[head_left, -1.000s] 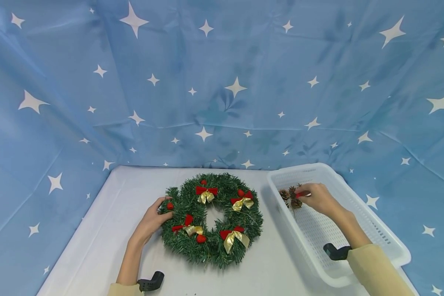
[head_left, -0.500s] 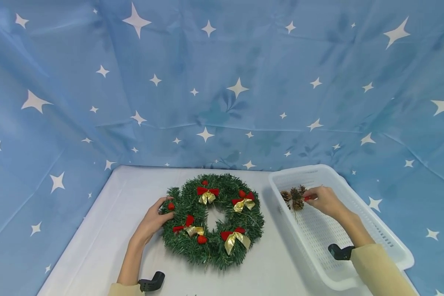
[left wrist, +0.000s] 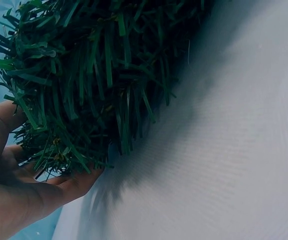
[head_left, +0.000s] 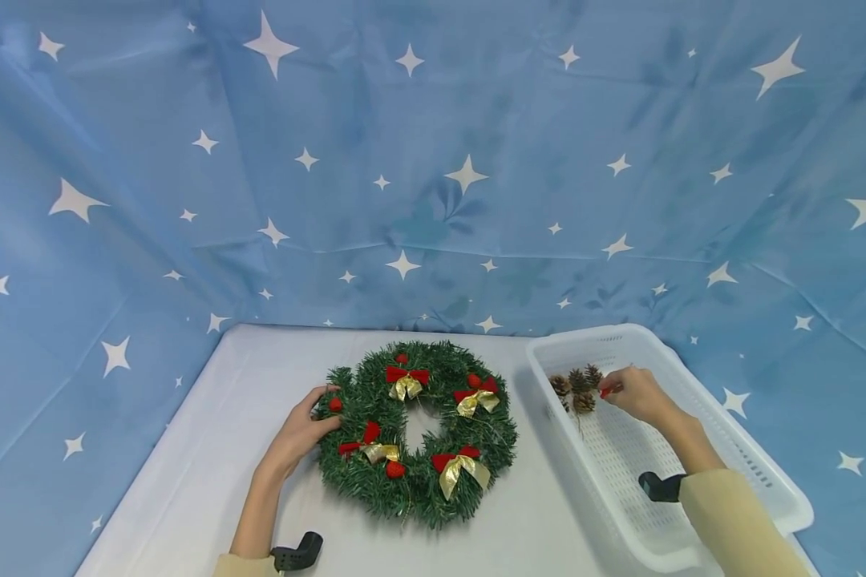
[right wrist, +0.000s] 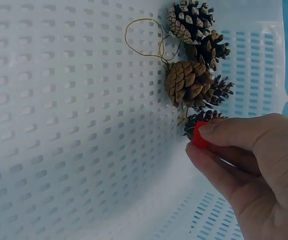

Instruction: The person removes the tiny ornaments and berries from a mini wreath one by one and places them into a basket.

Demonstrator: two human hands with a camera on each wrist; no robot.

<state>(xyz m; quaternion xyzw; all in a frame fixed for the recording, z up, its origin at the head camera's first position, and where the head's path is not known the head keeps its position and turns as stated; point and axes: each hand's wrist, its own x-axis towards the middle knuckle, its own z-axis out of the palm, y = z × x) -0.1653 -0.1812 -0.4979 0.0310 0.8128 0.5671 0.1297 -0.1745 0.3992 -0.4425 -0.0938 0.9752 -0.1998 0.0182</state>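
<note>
A green Christmas wreath (head_left: 354, 485) lies on the white table, dressed with red-and-gold bows (head_left: 460, 473) and small red balls (head_left: 394, 470). My left hand (head_left: 296, 437) grips its left edge, thumb and fingers around the greenery (left wrist: 78, 85). Inside the white basket at the right, my right hand (head_left: 642, 398) pinches a small red ornament (right wrist: 200, 135) between thumb and fingers. Most of that ornament is hidden by the fingertips. Just beyond it sit several brown pine cones (right wrist: 186, 82), one with a gold string loop (right wrist: 144, 54).
The perforated white plastic basket (head_left: 624, 461) stands along the table's right side, its walls raised around my right hand. A blue star-patterned cloth (head_left: 433, 200) hangs behind and beside the white table (head_left: 520, 521).
My right hand has drawn slightly right, away from the pine cones, with the red ornament in its fingers. The left hand stays on the wreath, and the whole view has shifted a little.
</note>
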